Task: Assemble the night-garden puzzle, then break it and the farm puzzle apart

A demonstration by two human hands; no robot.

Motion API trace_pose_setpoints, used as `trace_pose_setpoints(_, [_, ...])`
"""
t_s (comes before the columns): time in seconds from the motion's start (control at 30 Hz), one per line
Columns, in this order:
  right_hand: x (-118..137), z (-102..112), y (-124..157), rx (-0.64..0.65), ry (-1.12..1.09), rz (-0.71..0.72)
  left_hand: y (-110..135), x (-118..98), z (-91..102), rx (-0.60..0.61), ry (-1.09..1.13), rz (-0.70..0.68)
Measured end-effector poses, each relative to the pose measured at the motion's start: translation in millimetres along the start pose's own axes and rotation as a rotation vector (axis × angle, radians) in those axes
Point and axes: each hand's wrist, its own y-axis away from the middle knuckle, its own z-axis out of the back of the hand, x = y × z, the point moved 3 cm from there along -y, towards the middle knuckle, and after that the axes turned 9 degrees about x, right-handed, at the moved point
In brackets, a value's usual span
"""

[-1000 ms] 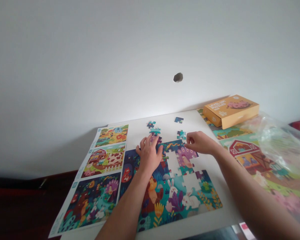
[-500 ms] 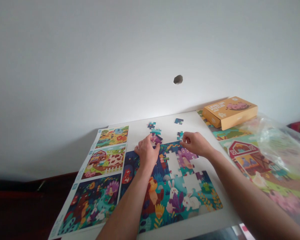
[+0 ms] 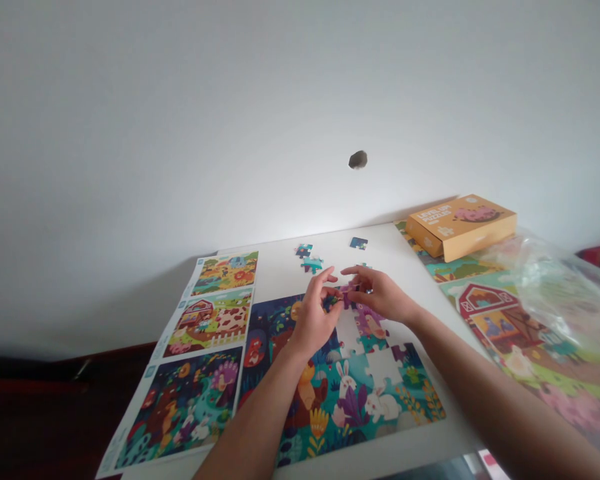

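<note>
A half-built forest animal jigsaw (image 3: 340,380) lies on the white table (image 3: 280,277), with white gaps in its middle. My left hand (image 3: 314,317) and my right hand (image 3: 380,293) meet just above the jigsaw's far edge. Both pinch a small dark puzzle piece (image 3: 341,296) between their fingertips. Three loose pieces (image 3: 312,264) lie beyond the hands, toward the wall.
A reference sheet (image 3: 195,353) with three pictures lies left of the jigsaw. An orange puzzle box (image 3: 461,225) stands at the back right. A finished barn puzzle (image 3: 500,313) and a clear plastic bag (image 3: 565,287) cover the right side. The wall has a small hole (image 3: 358,159).
My left hand has lifted off the loose pieces and moved right. My right hand has come left to meet it, and both now pinch one piece together.
</note>
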Motion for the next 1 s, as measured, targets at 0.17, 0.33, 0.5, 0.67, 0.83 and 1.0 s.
trace_pose_setpoints(0.17, [1.7,-6.9,1.1,0.093,-0.22,-0.041,-3.1,8.8,6.5,-0.071,0.17,0.055])
trace_pose_setpoints(0.33, [2.4,-5.2,1.5,0.104,-0.213,-0.113,-3.4,9.2,10.7,-0.027,-0.074,0.095])
trace_pose_setpoints(0.5, [4.0,3.3,1.2,0.046,-0.031,-0.109,-2.1,2.4,12.7,-0.063,-0.179,0.069])
trace_pose_setpoints(0.67, [1.3,26.4,9.4,0.206,-0.047,-0.204,-2.5,-2.9,11.5,0.029,-0.294,0.034])
trace_pose_setpoints(0.83, [-12.4,50.9,25.3,0.456,-0.045,-0.365,0.3,-14.9,3.1,0.157,-0.441,-0.086])
trace_pose_setpoints(1.0, [-26.0,58.0,33.9,0.525,-0.055,-0.515,4.2,-19.1,-3.6,0.298,-0.588,-0.143])
